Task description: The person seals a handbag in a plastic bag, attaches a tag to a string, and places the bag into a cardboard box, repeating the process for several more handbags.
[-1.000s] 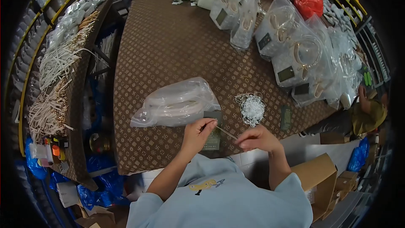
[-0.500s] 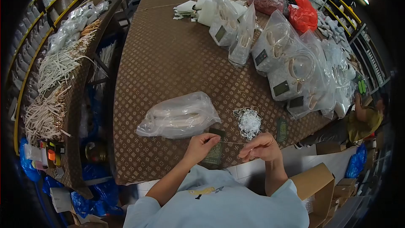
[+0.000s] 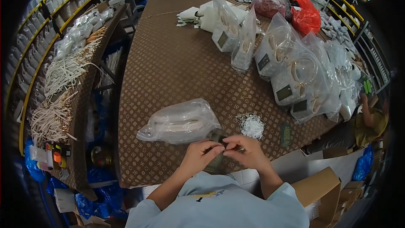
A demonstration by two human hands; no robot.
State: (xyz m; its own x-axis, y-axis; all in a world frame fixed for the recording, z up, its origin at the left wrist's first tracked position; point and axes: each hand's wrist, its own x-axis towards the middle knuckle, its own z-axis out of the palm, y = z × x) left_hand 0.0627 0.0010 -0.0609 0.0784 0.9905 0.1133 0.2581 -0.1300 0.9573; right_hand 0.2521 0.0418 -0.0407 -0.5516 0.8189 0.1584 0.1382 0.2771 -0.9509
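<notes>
My left hand and my right hand meet at the table's near edge, thumb and forefinger of each pinched together. Between them they hold a thin white string, mostly hidden by the fingers now. Dark green tags lie beneath the hands, partly covered by them. Just beyond the left hand rests a clear plastic bag with a pale item inside. A tangled heap of white strings sits past the right hand, and another dark green tag lies to its right.
Handbags in clear plastic, with dark tags, stand along the table's right side. Red plastic bags are behind them. On the left, a side bench holds piles of white straps. An open cardboard box is at my right; a person sits beyond.
My right hand has moved left to meet my left hand, and the string stretched between them has drawn short. The whole view has shifted slightly.
</notes>
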